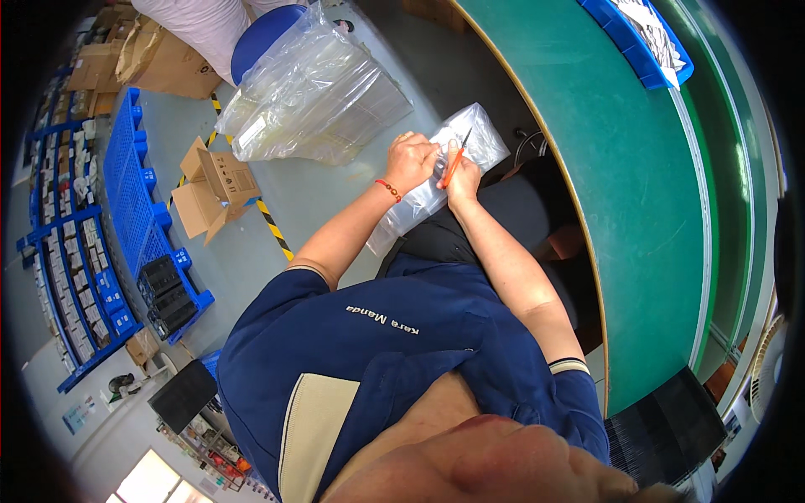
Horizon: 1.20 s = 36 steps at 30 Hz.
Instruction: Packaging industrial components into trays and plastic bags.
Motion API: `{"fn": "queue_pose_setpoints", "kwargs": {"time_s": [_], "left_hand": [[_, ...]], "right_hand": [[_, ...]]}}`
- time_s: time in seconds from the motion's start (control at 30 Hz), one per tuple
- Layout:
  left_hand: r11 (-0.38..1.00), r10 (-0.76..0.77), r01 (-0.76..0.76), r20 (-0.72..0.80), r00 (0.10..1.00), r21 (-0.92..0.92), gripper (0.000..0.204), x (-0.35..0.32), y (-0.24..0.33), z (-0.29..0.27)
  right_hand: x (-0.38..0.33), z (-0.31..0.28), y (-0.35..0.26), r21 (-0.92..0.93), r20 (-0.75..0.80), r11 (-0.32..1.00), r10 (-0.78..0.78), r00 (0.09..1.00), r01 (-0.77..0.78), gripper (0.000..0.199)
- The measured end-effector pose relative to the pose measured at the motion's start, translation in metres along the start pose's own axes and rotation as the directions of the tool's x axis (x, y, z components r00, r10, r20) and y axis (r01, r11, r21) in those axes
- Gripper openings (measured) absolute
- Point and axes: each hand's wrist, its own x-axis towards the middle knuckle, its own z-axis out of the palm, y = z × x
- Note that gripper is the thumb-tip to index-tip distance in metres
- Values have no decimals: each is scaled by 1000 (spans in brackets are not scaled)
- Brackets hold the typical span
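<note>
A bundle of clear plastic bags point(485, 144) lies across my lap. My left hand point(409, 162) is closed on its near-left part, fingers bent and pressed together; a red beaded bracelet is on that wrist. Close beside it, my right hand point(463, 179) grips a pair of orange-handled scissors point(454, 165), with the blades pointing up and away over the plastic. Whether the blades are parted is too small to make out. Part of the plastic is hidden under both hands and forearms.
The curved green table point(646, 210) runs along my right, bearing a blue bin point(650, 38). Ahead on the left stands a large clear plastic sack point(314, 105). An open cardboard box point(220, 186), a blue pallet point(134, 180) and loaded shelving point(75, 251) are farther left.
</note>
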Motion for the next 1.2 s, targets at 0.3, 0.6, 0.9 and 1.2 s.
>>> {"fn": "queue_pose_setpoints", "kwargs": {"time_s": [0.3, 0.6, 0.9, 1.2], "left_hand": [[998, -20, 19, -17, 1000, -53, 5, -10, 5, 0], [965, -177, 184, 53, 983, -187, 6, -6, -8, 8], [970, -233, 228, -61, 971, -85, 26, -4, -53, 28], [893, -447, 451, 147, 883, 8, 22, 17, -33, 37]], "right_hand": [[20, -7, -9, 288, -19, 944, 173, 985, -160, 59], [65, -36, -16, 482, -71, 871, 147, 987, -95, 47], [-39, -103, -60, -379, 602, 900, 63, 796, 215, 43], [-183, -277, -297, -957, -59, 123, -969, 241, 263, 11]]}}
